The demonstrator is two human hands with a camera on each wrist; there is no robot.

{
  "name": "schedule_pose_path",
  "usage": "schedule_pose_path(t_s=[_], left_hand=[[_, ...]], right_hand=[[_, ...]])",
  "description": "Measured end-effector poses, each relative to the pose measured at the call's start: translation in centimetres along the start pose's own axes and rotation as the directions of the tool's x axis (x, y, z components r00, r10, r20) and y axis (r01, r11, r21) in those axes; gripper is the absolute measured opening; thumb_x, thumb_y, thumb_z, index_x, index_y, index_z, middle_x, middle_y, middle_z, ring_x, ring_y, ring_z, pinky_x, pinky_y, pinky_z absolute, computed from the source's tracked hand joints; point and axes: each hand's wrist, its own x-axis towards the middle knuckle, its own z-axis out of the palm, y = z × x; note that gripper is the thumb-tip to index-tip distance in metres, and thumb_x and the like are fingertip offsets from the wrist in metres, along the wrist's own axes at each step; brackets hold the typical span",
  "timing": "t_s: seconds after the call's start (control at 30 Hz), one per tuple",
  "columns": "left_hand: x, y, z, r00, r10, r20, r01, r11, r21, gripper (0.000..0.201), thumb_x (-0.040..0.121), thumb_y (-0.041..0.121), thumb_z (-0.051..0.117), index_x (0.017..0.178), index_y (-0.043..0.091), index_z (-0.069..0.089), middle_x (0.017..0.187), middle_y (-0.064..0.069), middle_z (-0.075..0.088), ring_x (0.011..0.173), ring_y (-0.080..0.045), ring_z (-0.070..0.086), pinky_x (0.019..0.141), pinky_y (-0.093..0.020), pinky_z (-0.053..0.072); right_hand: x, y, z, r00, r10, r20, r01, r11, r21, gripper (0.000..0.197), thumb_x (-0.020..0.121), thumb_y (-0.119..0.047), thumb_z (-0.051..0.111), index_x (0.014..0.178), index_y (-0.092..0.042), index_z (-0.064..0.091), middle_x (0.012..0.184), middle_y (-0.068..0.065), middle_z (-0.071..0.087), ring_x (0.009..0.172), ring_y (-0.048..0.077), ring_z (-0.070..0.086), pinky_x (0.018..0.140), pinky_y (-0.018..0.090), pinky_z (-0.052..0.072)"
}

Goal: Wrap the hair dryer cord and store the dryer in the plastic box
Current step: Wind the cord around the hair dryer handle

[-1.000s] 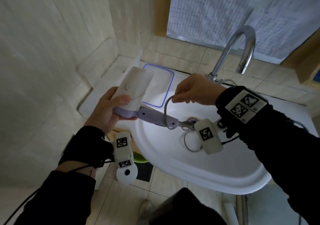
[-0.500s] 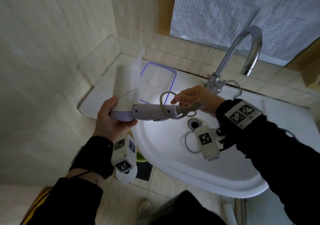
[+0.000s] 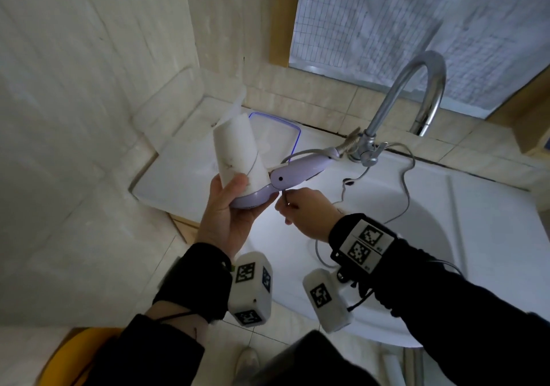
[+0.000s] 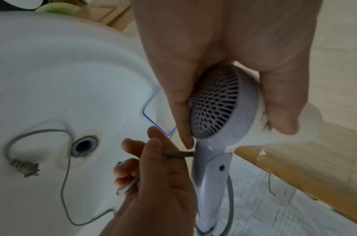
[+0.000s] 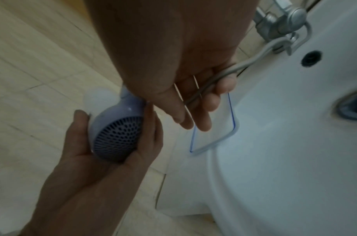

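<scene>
The left hand (image 3: 229, 216) grips the hair dryer (image 3: 238, 159); the right hand (image 3: 306, 210) pinches its cord (image 4: 177, 154) over the sink (image 3: 476, 237).

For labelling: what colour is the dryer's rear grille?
Pale purple rear grille, dotted with dark holes; clearest in left wrist view.

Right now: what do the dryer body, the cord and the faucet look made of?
Hair dryer: looks like moulded plastic, white barrel and lilac handle, smooth with a soft sheen; the rear grille is perforated.
Cord: thin, grey and flexible, probably rubber or PVC sheathing; it bends in loose loops in the sink.
Faucet: metal, chrome-like or brushed steel, with bright reflections along the curved spout.
</scene>
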Motion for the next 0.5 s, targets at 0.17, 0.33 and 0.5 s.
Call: schedule_pose_path(t_s=[0.17, 0.33, 0.5], left_hand=[[1.1, 0.4, 1.8, 0.998, 0.046, -0.036, -0.042, 0.991, 0.124, 0.071, 0.078, 0.019, 0.066, 0.138, 0.0, 0.032, 0.143, -0.034, 0.036, 0.125, -0.049, 0.046, 0.096, -0.064, 0.042], [1.1, 0.5, 3.9, 0.994, 0.083, -0.076, -0.074, 0.99, 0.117, 0.07, 0.072, 0.018, 0.069, 0.133, 0.001, 0.037, 0.125, -0.028, 0.053, 0.101, -0.041, 0.064, 0.084, -0.062, 0.05], [0.8, -0.4, 3.7, 0.988, 0.08, -0.133, -0.062, 0.99, 0.13, 0.071, 0.068, 0.019, 0.072, 0.129, 0.002, 0.039, 0.124, -0.032, 0.053, 0.092, -0.04, 0.065, 0.081, -0.063, 0.052]], right_hand=[[0.2, -1.0, -1.7, 1.0, -0.021, 0.002, 0.021, 0.995, -0.1, 0.027, 0.088, -0.017, 0.039, 0.086, 0.001, 0.06, 0.096, 0.018, 0.069, 0.095, 0.032, 0.061, 0.087, 0.042, 0.049], [-0.3, -2.0, -3.3, 0.999, -0.032, 0.042, 0.039, 0.98, -0.196, 0.029, 0.087, -0.009, 0.038, 0.097, 0.005, 0.061, 0.105, 0.021, 0.067, 0.095, 0.036, 0.062, 0.088, 0.044, 0.05], [-0.9, -1.5, -2.7, 0.996, -0.023, 0.086, 0.04, 0.978, -0.204, 0.025, 0.083, -0.005, 0.046, 0.102, 0.002, 0.061, 0.101, 0.014, 0.063, 0.1, 0.032, 0.06, 0.087, 0.034, 0.047]])
